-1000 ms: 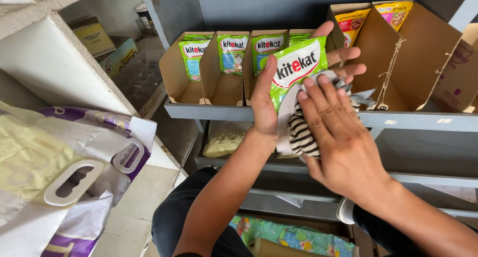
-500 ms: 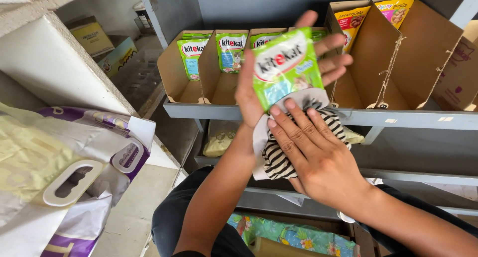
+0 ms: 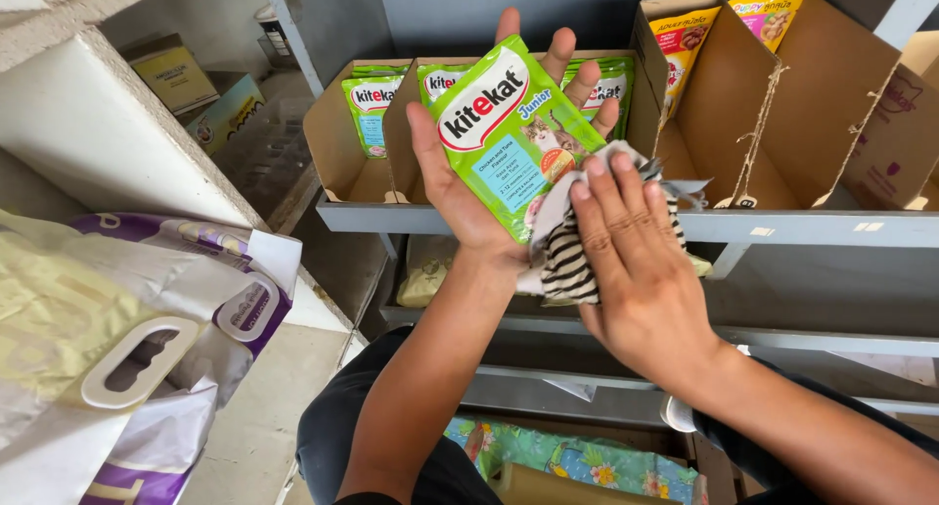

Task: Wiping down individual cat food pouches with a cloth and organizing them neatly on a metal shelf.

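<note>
The green pouch (image 3: 509,138) now lies flatter, striped cloth (image 3: 572,246) lower (right corner).

Grey metal shelf (image 3: 587,226) carries open cardboard trays (image 3: 342,163) of green pouches (image 3: 370,99).
</note>
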